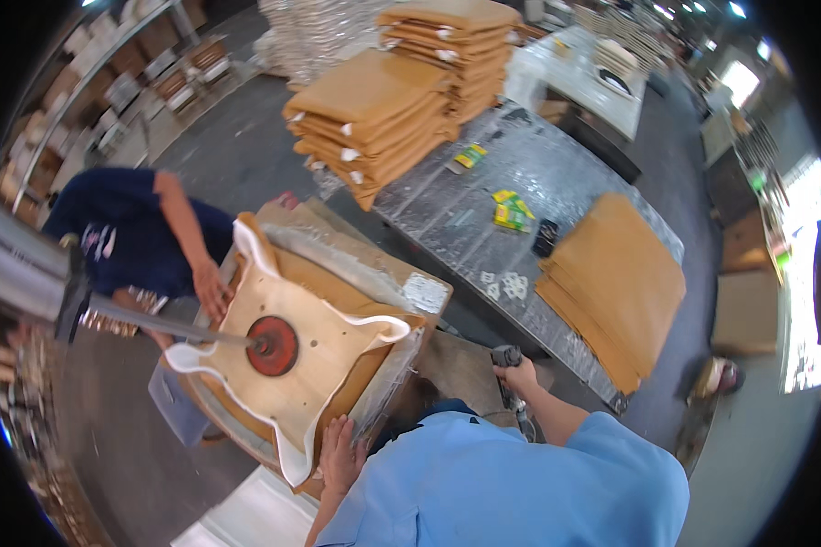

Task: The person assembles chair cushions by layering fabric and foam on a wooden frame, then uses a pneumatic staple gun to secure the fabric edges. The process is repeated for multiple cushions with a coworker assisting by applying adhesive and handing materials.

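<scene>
Seemingly wooden, a four-horned panel (312, 383) lies beside left fingers (341, 436).

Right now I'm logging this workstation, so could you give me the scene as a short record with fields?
Left hand: palm down beside the pale panel
Right hand: gripping a dark handheld tool
Panel centre: red disc against it
Under panel: brown cover
Co-worker's hand: at the panel's edge
Grey table: brown sheets, yellow-green packets
</scene>
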Demonstrator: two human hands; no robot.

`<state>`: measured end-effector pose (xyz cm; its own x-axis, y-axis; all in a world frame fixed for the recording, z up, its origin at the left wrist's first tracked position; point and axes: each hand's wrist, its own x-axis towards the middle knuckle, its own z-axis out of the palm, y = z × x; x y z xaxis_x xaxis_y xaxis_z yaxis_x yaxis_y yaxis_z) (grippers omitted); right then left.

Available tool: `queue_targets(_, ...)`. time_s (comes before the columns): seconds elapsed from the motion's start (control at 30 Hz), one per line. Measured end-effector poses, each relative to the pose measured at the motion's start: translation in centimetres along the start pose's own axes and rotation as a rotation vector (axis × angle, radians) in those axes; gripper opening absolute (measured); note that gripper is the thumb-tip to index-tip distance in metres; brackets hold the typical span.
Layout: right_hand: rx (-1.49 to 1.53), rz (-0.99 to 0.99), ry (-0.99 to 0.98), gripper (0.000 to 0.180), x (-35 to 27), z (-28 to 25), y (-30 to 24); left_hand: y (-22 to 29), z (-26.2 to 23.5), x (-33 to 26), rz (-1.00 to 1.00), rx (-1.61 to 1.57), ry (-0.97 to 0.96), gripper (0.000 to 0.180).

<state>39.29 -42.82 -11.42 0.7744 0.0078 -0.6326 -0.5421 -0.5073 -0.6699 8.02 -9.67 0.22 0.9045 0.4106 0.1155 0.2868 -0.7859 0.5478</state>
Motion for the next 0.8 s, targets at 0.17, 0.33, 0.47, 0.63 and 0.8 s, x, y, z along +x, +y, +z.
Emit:
queue_targets(0.17,0.356,0.029,0.029,0.013,-0.3,-2.5,-1.0,0.5,2.6,2.6,0.121,-0.16,-0.009,0.05)
queue_targets(0.33,0.503,0.074,0.116,0.013,2.3,-6.6,-2.9,2.6,4.9,7.9,0.201,-0.169,-0.05,0.043)
queue_targets(0.47,0.613,0.128,0.084,0.022,6.6,-8.7,-4.9,4.6,5.7,9.0,0.101,-0.167,-0.063,0.044)
queue_targets(0.63,0.705,0.173,0.025,0.027,14.3,-10.4,-7.0,6.5,5.8,8.8,-0.095,-0.071,-0.099,0.057)
queue_targets(0.8,0.729,0.224,-0.028,0.029,22.7,-11.3,-8.3,11.4,7.2,9.5,-0.379,0.11,-0.164,0.074)
